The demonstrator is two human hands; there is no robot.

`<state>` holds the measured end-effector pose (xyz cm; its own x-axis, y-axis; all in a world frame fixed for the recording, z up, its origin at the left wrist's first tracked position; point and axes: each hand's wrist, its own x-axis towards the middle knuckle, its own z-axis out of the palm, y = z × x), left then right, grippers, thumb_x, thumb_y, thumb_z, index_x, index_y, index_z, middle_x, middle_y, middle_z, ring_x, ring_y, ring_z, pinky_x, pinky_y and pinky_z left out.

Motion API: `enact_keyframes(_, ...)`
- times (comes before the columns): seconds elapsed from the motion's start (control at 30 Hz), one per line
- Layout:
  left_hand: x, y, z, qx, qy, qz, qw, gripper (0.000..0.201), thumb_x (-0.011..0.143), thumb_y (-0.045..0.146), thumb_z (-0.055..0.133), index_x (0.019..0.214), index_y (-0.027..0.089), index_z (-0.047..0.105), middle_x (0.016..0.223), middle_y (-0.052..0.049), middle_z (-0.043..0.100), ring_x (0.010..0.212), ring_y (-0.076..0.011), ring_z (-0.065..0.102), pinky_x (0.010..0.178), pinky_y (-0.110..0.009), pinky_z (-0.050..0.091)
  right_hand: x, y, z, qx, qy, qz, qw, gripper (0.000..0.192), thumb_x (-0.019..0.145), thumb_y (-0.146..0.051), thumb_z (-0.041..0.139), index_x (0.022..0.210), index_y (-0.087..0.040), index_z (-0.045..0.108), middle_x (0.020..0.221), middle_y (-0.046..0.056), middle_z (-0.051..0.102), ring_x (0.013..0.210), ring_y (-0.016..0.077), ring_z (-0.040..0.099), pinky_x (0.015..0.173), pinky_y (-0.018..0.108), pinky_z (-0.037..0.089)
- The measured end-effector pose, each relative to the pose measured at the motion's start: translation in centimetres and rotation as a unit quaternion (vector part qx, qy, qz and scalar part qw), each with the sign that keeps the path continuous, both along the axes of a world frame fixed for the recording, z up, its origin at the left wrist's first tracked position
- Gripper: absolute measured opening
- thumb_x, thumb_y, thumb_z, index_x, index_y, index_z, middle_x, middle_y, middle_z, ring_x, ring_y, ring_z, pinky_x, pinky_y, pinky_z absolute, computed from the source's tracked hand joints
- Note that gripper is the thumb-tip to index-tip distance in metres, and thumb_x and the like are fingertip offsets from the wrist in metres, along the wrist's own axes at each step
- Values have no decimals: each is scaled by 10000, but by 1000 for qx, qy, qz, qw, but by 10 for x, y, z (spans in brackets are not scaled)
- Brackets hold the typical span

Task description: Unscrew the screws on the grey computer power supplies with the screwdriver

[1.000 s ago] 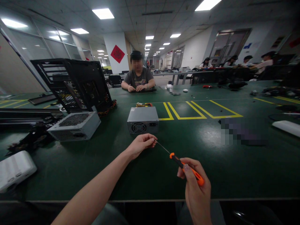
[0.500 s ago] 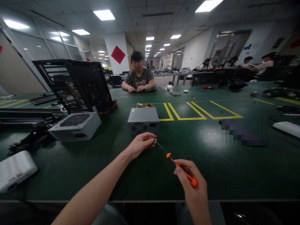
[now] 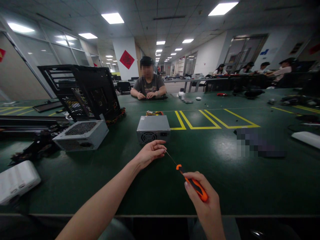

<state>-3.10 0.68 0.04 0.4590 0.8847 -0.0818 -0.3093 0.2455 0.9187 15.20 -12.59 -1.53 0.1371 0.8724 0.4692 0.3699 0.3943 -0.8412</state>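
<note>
My right hand (image 3: 208, 201) is wrapped around the orange and black handle of a screwdriver (image 3: 200, 191), whose thin shaft slants up and left. At the shaft's tip, the thumb and fingers of my left hand (image 3: 150, 155) are pinched together. Whatever small thing lies between them, if any, is too small to make out. Just beyond my left hand stands a grey computer power supply (image 3: 153, 123), its fan grille and socket facing me, with coloured cables behind it. The left hand overlaps its lower front edge in view; I cannot tell whether they touch.
A second power supply (image 3: 81, 135) sits on the left, in front of a black computer case (image 3: 97, 90). Black cables (image 3: 35, 148) and a white device (image 3: 18, 180) lie nearer me. Across the green table (image 3: 250, 186) sits a person (image 3: 148, 83). A blurred dark object (image 3: 260, 143) lies right.
The right hand and screwdriver handle have shifted slightly left and down. My left hand stays at the tip, its fingers a little straighter. The whole view has shifted slightly.
</note>
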Motion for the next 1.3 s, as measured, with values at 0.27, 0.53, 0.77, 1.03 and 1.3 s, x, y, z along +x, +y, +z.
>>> enact_keyframes(0.27,2,-2,3,-16,-6,1,1000,405,672,80,713,1048,141,575,875,-41,645,745,-88,602,735,-227,468,-2,-1,2,2,11,6,1000,117,820,-285,521,893,-212,576,770,2,523,627,106,508,549,200,415)
enact_keyframes(0.53,2,0,-1,-10,22,17,1000,394,670,118,725,1033,141,572,877,-52,645,765,-101,599,735,-241,459,-6,-1,6,9,24,-18,999,111,815,-283,527,886,-219,584,811,19,545,719,135,536,587,219,431)
enact_keyframes(0.77,4,3,-8,48,116,36,991,225,740,245,660,911,118,589,767,-26,613,659,-77,551,623,-217,423,-1,18,24,75,-112,23,991,132,822,-228,503,941,-222,559,783,3,530,655,122,527,590,248,432)
enact_keyframes(1.03,5,-1,-1,59,145,31,987,194,748,223,626,902,112,582,750,-19,614,621,-74,539,629,-231,417,-1,54,45,146,-294,70,942,155,828,-174,474,952,-193,563,815,37,535,760,160,501,683,310,421)
enact_keyframes(1.3,5,-1,-3,60,146,29,987,136,778,189,585,896,124,572,751,-16,621,625,-71,544,638,-227,424,3,71,41,157,-394,77,902,186,827,-169,459,971,-178,576,810,51,535,742,169,480,655,315,405)
